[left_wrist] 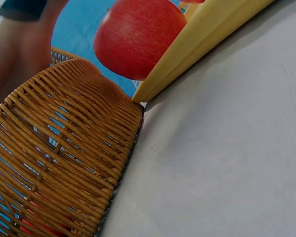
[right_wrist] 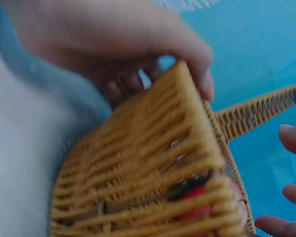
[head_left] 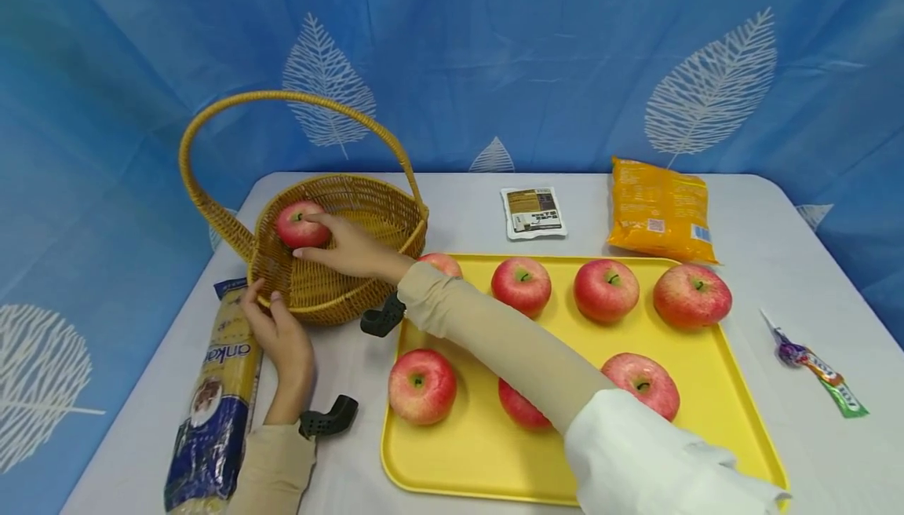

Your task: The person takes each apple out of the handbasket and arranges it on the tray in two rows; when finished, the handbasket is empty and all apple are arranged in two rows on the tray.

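Observation:
A wicker basket (head_left: 353, 189) with a tall handle stands at the table's back left, and one red apple (head_left: 295, 222) lies inside it. My right hand (head_left: 318, 239) reaches over the rim and holds that apple between thumb and fingers. My left hand (head_left: 267, 295) grips the basket's near rim, thumb over the edge. The right wrist view shows the basket wall (right_wrist: 148, 173), the apple's red (right_wrist: 195, 210) through the weave and my left hand (right_wrist: 113, 44) on the rim. A yellow tray (head_left: 487, 460) to the right carries several red apples (head_left: 521, 286). The left wrist view shows the basket (left_wrist: 64, 148), the tray edge (left_wrist: 197, 44) and an apple (left_wrist: 138, 37).
A long noodle packet (head_left: 219, 389) lies by my left forearm. Behind the tray are a small brown sachet (head_left: 534, 212) and an orange bag (head_left: 660, 209). A thin colourful wrapper (head_left: 819, 362) lies at the right. A blue leaf-print curtain hangs behind the white table (head_left: 777, 264).

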{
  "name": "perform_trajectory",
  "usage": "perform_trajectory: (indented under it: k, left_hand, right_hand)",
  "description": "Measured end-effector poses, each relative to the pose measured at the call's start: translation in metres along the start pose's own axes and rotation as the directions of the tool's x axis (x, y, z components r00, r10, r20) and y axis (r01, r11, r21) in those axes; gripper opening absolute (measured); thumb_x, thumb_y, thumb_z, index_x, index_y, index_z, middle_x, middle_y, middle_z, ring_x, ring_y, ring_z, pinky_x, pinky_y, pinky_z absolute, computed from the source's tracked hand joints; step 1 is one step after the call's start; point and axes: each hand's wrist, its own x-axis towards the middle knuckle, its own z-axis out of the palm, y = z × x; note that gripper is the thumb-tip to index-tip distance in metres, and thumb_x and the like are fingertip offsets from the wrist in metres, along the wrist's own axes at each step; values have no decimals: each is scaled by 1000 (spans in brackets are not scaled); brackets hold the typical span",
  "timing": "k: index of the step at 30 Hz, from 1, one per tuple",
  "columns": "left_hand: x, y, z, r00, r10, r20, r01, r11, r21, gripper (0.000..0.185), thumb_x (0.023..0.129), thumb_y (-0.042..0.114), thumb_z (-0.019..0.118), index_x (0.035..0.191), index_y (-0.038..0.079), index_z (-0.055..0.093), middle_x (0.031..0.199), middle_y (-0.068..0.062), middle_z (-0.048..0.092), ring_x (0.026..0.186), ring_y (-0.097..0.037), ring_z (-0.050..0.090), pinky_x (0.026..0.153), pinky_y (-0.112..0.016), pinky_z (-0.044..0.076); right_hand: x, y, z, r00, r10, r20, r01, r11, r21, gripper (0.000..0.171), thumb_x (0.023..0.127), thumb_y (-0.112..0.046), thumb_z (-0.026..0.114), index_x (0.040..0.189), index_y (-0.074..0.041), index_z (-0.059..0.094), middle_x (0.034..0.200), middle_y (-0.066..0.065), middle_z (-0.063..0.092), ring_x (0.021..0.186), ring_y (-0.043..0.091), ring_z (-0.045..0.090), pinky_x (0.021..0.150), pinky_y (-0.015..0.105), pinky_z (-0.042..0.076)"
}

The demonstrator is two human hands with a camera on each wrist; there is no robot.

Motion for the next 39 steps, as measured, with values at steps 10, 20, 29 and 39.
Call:
perform_trajectory:
  k: [10,20,29,39]
  left_hand:
    - [9,-23,0,1000,5,-1,-5,1000,6,34,94,8,34,127,0,38,140,-9,35,133,-14,28,109,-23,20]
    - [14,-33,2,999,47,-17,-46,999,7,32,93,9,36,124,3,41,136,-7,39,129,-13,31,107,-27,23]
    - [11,-27,-1,999,44,-8,-44,999,7,34,93,7,34,126,-2,38,138,-13,35,131,-19,29,109,-31,21]
    - [13,-34,-1,999,39,-10,-39,999,22,34,93,10,36,126,3,40,139,-6,37,131,-14,30,109,-29,21]
  right_hand:
    - [11,4,-2,997,72,-12,-73,993,-90,72,84,-42,57,142,-12,26,142,7,36,127,18,41,99,26,39]
    - [20,6,7,997,83,5,-83,996,20,79,82,-41,61,144,-12,21,141,6,37,125,16,43,96,25,41]
    - [32,14,12,991,111,-70,-99,982,158,78,79,-36,66,140,-8,27,137,8,40,124,19,42,93,26,43]
    - [37,10,5,962,268,-44,-258,953,161,94,78,-47,63,147,-20,4,152,4,13,140,22,16,107,40,31]
